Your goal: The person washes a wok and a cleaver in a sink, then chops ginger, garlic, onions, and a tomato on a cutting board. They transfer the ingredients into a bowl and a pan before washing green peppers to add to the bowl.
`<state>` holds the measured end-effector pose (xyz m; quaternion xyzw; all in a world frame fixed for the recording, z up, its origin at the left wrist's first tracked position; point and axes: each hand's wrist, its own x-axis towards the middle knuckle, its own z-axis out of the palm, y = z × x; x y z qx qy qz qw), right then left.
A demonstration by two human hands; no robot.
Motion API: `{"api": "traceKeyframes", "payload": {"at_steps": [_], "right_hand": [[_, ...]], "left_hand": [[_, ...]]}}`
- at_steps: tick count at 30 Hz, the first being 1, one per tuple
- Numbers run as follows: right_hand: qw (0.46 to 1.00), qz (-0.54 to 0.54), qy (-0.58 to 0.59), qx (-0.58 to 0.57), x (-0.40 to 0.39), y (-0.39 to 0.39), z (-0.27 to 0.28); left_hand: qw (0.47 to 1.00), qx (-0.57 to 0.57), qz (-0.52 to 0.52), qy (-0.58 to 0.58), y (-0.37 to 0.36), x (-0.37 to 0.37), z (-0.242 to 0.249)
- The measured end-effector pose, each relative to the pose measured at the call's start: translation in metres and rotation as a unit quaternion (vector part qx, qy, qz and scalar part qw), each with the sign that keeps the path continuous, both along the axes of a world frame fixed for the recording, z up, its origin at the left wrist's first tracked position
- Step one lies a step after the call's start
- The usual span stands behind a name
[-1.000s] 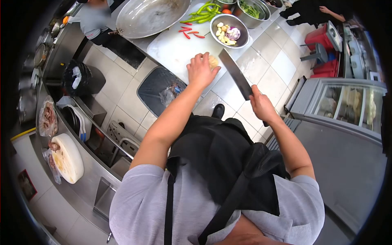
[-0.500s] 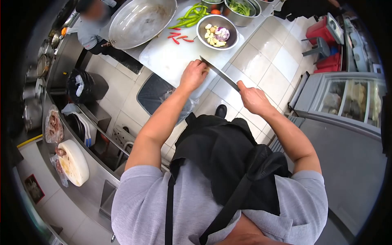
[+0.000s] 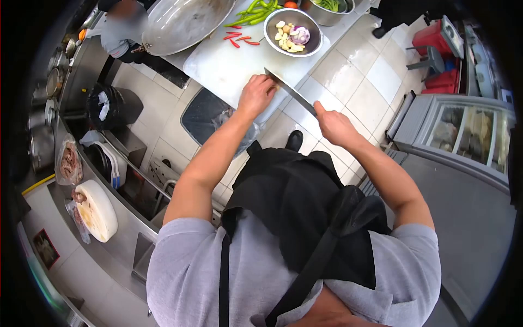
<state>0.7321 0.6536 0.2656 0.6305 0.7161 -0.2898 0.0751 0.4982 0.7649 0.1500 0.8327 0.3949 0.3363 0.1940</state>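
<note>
My right hand [image 3: 334, 125] is closed around the handle of a large kitchen knife [image 3: 297, 95], whose blade slants up and left over the near part of a white cutting board [image 3: 218, 68]. Beside the blade, my left hand [image 3: 257, 95] rests on the board with its fingers curled. A small pale piece seems to be at its fingertips, too hidden to name. Just beyond the knife tip stands a metal bowl [image 3: 271, 42] holding garlic cloves [image 3: 283, 38] and a purple onion [image 3: 299, 36]. Red chilies [image 3: 235, 43] and long green peppers [image 3: 254, 15] lie on the board's far part.
A big oval metal pan [image 3: 185, 24] stands left of the board. Below the board's edge is a grey bin [image 3: 204, 117]. A black-lined bin [image 3: 111, 106] and another person [image 3: 122, 32] are at the left. A glass-topped freezer [image 3: 457, 136] stands right.
The whole view has shifted slightly, so the board and bowl sit higher in the picture. Both hands and the knife stay close together at the board's near part, with little visible movement.
</note>
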Motion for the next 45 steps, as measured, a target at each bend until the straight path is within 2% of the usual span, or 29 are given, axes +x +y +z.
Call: {"api": "traceKeyframes", "payload": {"at_steps": [3, 5, 6, 8, 11, 16, 19, 21, 22, 23, 24, 25, 27, 29, 30, 33, 37, 39, 41, 42, 43, 45], "right_hand": [[0.999, 0.021, 0.022, 0.031, -0.005, 0.022, 0.011], [1.0, 0.009, 0.008, 0.009, -0.01, 0.021, 0.034], [1.0, -0.001, 0.012, 0.026, -0.011, 0.014, 0.04], [0.999, -0.007, 0.016, 0.039, -0.015, 0.001, 0.041], [0.999, -0.007, 0.014, 0.033, -0.022, -0.006, 0.034], [1.0, -0.008, 0.018, 0.006, -0.037, -0.014, 0.004], [0.999, -0.025, 0.029, 0.002, -0.041, -0.01, -0.015], [0.996, -0.041, 0.084, 0.001, -0.038, 0.001, -0.015], [0.989, -0.023, 0.144, 0.04, -0.024, 0.001, -0.019], [0.988, -0.027, 0.142, 0.049, -0.013, -0.005, -0.016], [0.96, -0.138, 0.241, -0.038, -0.007, -0.019, -0.009], [0.902, -0.244, 0.334, -0.126, -0.002, -0.035, -0.004], [0.815, -0.36, 0.431, -0.145, 0.003, -0.067, -0.006], [0.729, -0.457, 0.488, -0.146, -0.004, -0.078, -0.016], [0.718, -0.464, 0.497, -0.149, -0.005, -0.079, -0.031], [0.702, -0.459, 0.526, -0.139, -0.015, -0.074, -0.069], [0.648, -0.461, 0.589, -0.145, -0.037, -0.075, -0.097], [0.653, -0.435, 0.601, -0.152, -0.057, -0.073, -0.109], [0.628, -0.421, 0.629, -0.181, -0.08, -0.068, -0.116], [0.635, -0.406, 0.626, -0.198, -0.088, -0.065, -0.11], [0.626, -0.405, 0.635, -0.204, -0.093, -0.06, -0.102], [0.653, -0.378, 0.63, -0.185, -0.095, -0.054, -0.091]], "left_hand": [[0.999, -0.001, -0.007, 0.038, 0.001, -0.009, 0.007], [0.998, 0.013, 0.016, -0.061, 0.007, -0.021, 0.02], [0.997, 0.026, 0.054, -0.05, 0.009, -0.033, 0.024], [0.998, 0.011, 0.055, -0.027, 0.003, -0.049, 0.026], [1.0, 0.002, 0.004, 0.006, -0.007, -0.049, 0.019], [0.999, 0.006, 0.03, 0.018, -0.009, -0.042, -0.008], [1.0, 0.014, 0.024, 0.013, -0.009, -0.042, -0.008], [1.0, 0.003, 0.02, 0.006, -0.012, -0.044, -0.011], [1.0, -0.003, 0.019, 0.003, -0.008, -0.044, -0.01], [1.0, 0.005, 0.015, 0.0, -0.005, -0.045, -0.005], [0.999, -0.001, 0.032, -0.004, -0.007, -0.046, 0.0], [0.999, -0.009, 0.051, -0.009, -0.009, -0.046, 0.003], [0.997, -0.045, 0.061, 0.007, -0.002, -0.041, 0.004], [0.994, 0.002, 0.035, 0.105, -0.001, -0.027, 0.007], [0.992, -0.036, 0.01, 0.116, 0.0, -0.019, 0.003], [0.988, -0.036, 0.002, 0.152, -0.002, -0.002, 0.001], [0.982, -0.031, 0.033, 0.184, -0.011, 0.02, 0.01], [0.983, -0.026, 0.052, 0.176, -0.015, 0.034, 0.007], [0.989, -0.042, 0.099, 0.103, -0.018, 0.044, 0.003], [0.989, -0.034, 0.13, 0.065, -0.019, 0.046, 0.0], [0.988, -0.021, 0.137, 0.066, -0.021, 0.046, -0.003], [0.981, -0.051, 0.188, -0.009, -0.02, 0.043, -0.011]]}}
